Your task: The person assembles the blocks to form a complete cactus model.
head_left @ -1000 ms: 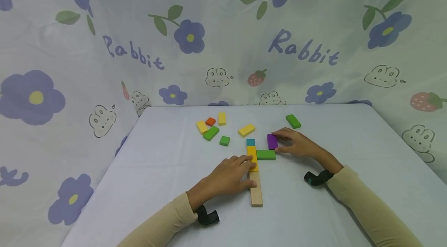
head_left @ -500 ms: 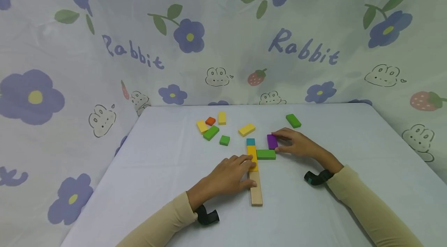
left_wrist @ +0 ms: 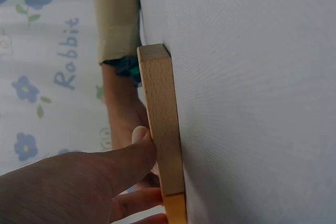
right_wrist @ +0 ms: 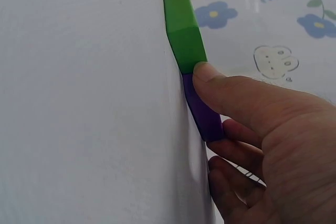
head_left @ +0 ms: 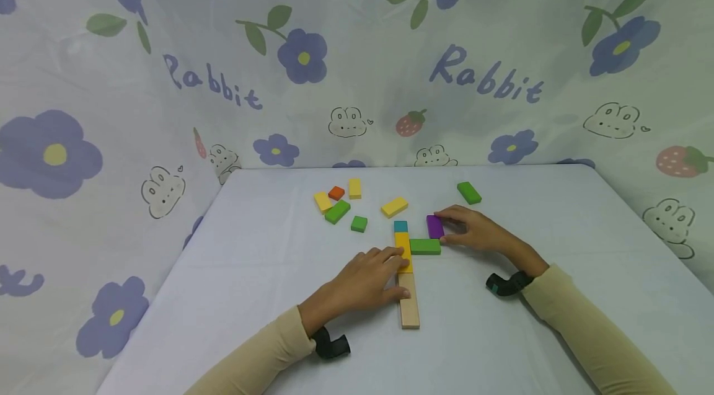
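Observation:
In the head view, a natural wood block, an orange-yellow block and a small blue block form a straight line. A green block juts right from the orange-yellow one, and a purple block lies behind its right end. My left hand rests on the line, fingertips on the orange-yellow block and thumb against the wood block. My right hand pinches the purple block between thumb and fingers. In the right wrist view, the thumb touches where the green and purple blocks meet.
Several loose blocks lie farther back: yellow blocks, a red-orange block, a green block and a small green block. Another green block lies behind the right hand. A printed curtain stands behind the white table.

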### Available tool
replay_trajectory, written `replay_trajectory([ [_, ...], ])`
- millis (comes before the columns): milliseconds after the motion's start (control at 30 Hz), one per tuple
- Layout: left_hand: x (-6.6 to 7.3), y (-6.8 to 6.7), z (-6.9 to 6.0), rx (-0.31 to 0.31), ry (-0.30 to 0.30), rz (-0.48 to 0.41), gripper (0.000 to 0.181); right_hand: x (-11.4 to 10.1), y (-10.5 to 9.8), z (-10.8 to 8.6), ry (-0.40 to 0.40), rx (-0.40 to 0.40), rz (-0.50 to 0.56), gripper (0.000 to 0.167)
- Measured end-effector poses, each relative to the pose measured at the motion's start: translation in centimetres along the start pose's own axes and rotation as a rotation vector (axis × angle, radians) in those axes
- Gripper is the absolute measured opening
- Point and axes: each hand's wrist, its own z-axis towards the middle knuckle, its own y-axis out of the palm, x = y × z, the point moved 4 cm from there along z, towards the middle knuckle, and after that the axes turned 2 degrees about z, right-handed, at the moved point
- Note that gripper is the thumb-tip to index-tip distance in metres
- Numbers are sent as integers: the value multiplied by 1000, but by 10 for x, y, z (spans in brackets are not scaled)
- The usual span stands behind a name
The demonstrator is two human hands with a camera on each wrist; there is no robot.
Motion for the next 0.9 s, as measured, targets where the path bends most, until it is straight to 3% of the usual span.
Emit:
replay_trajectory([
  [533, -1, 1, 1, -9, -8, -12, 60, 0, 1, -2, -37, -4, 13, 64],
  [900, -1, 0, 1, -8, -2, -2, 60, 2, 2, -1, -8, -18, 24, 65],
])
